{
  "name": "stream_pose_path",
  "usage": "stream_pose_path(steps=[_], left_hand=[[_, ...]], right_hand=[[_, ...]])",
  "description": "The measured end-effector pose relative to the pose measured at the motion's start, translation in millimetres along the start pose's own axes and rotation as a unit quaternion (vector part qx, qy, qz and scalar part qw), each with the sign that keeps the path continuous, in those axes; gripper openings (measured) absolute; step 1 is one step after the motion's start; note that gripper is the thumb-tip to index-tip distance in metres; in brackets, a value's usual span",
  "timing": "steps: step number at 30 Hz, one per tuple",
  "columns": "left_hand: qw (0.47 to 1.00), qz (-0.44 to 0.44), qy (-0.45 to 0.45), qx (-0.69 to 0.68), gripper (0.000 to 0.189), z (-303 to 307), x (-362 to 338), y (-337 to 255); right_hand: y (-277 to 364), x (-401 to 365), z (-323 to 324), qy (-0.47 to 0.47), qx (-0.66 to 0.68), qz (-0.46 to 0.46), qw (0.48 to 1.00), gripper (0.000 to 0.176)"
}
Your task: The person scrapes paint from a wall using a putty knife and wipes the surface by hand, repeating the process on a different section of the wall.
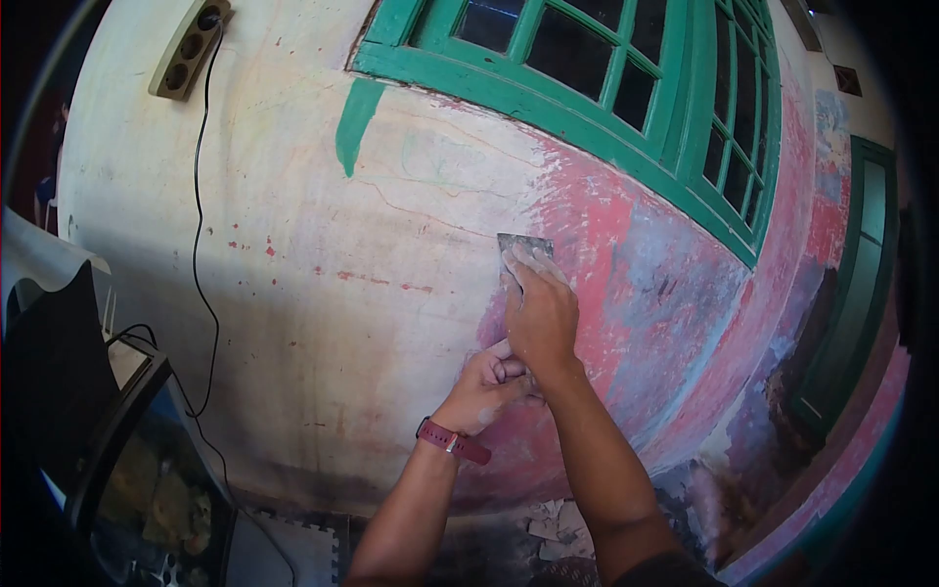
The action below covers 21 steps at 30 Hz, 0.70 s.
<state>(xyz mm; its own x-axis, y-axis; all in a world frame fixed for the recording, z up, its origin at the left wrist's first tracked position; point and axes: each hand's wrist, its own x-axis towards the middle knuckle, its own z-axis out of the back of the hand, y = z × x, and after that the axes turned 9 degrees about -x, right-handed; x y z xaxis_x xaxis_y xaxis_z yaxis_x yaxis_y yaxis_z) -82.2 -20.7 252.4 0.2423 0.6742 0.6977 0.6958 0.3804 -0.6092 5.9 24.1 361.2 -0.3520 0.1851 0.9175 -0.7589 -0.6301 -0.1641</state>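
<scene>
My right hand (544, 315) is closed on a scraper, its flat metal blade (528, 243) lying against the wall (391, 235) below the window. The scraper's handle is hidden by the hand. Just below, my left hand (486, 391), with a dark red watch strap (460, 442) on its wrist, is curled close to my right wrist. What its fingers hold, if anything, I cannot make out. Around the blade, cream paint gives way to a rough pink and bluish-grey patch (675, 284). Pale dust coats the fingers.
A green-framed window (548, 88) is above right. A socket strip (188, 49) is fixed upper left, its black cable (199, 196) hanging down the wall. A dark-screened set (156, 489) stands lower left. Broken flakes (562, 528) lie at the wall's foot. A green door (846, 293) is right.
</scene>
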Motion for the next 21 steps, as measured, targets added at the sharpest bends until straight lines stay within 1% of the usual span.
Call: stream_pose_path(steps=[1,4,7,10,13,16,19,21], left_hand=[[1.0,-0.004,0.005,-0.007,0.048,-2,1,0],[0.999,0.031,0.003,0.019,0.049,-1,-5,-12],[0.999,0.034,0.001,0.023,0.048,10,-8,-6],[0.999,0.037,0.0,0.031,0.05,12,-8,-5],[0.999,0.035,0.008,0.02,0.048,16,-7,-2],[1.0,-0.014,-0.021,0.006,0.046,20,-1,10],[0.999,-0.013,-0.024,-0.025,0.045,8,2,5],[0.999,0.033,0.0,0.004,0.049,10,-2,0]], right_hand=[[-2,1,3,0.008,0.018,-0.001,1.0,0.032],[5,-3,5,0.0,0.031,-0.05,0.998,0.033],[10,-8,0,-0.033,-0.019,-0.051,0.998,0.034],[7,-9,-7,-0.014,0.001,-0.056,0.998,0.042],[5,-8,-8,-0.008,-0.006,-0.042,0.999,0.041],[4,1,-12,-0.04,-0.017,-0.027,0.999,0.039],[4,10,-3,-0.04,-0.02,-0.024,0.999,0.034],[4,-3,-2,-0.006,-0.031,-0.025,0.999,0.035]])
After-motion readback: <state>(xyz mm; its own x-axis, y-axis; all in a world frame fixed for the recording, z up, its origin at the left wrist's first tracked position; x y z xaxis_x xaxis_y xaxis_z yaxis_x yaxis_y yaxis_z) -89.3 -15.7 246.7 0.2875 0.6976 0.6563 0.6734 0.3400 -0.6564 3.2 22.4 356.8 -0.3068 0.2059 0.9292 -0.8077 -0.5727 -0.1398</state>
